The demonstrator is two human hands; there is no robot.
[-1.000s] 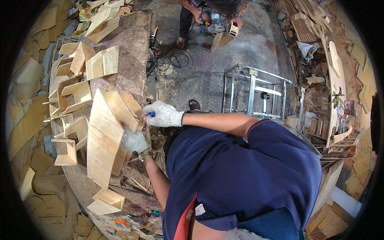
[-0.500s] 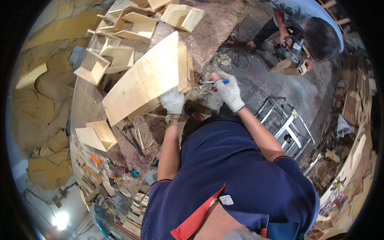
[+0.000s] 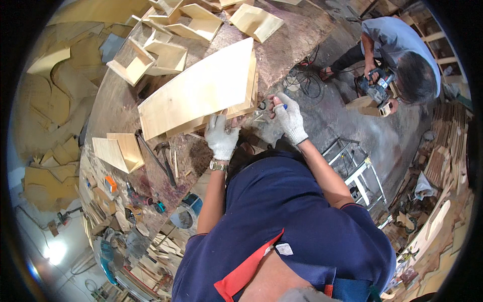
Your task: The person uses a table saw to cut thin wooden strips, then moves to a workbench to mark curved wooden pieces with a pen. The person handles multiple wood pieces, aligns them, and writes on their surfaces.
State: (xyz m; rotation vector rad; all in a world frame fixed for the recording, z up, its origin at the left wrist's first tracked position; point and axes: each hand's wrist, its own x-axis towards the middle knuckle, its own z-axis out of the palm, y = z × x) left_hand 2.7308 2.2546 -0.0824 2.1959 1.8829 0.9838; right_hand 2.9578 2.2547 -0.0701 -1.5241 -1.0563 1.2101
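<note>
A long, tapering light-wood assembly (image 3: 196, 88) of stacked panels lies across the workbench in front of me. At its near edge is my left hand (image 3: 221, 138), in a white glove and with a watch at the wrist. Its fingers are spread, with the tips against or just beside that edge. Right of the assembly's narrow side, my gloved right hand (image 3: 291, 121) is closed around a slim tool with a blue end (image 3: 285, 106). Most of that tool is hidden by the fingers, so its exact kind is unclear.
Several angled wooden pieces (image 3: 196, 22) stand at the back of the bench; another (image 3: 121, 151) is at left. A hammer (image 3: 166, 161) and small tools lie nearer. At right, a co-worker (image 3: 402, 50) holds a power tool (image 3: 377, 88). A metal frame (image 3: 359, 176) stands on the floor.
My left hand has drawn back from under the assembly's edge, and its fingers now show. My right hand has turned, hiding more of the slim tool. The whole view has shifted slightly.
</note>
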